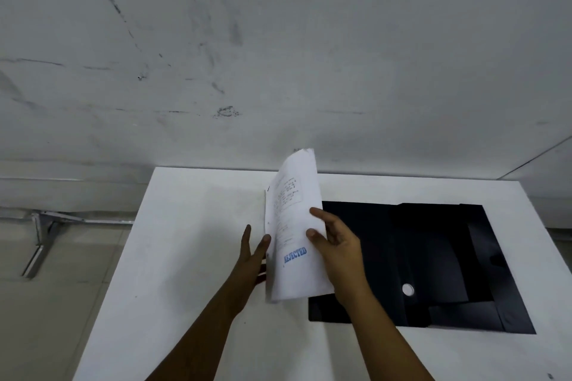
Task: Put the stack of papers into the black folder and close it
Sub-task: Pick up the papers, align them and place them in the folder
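Observation:
A stack of white papers (292,232) with a blue "REJECTED" stamp is lifted and tilted up on edge above the white table (185,241). My right hand (335,244) grips its right edge, thumb on the printed face. My left hand (252,252) is pressed against the stack's left side with fingers extended, thumb at the paper's edge. The black folder (433,263) lies open and flat on the table just right of the papers, with inner flaps and a round silver snap (408,289) showing.
A scuffed white wall rises right behind the table's far edge. To the left, past the table edge, is a tiled floor with a metal bracket (43,235). The table's right edge runs close to the folder.

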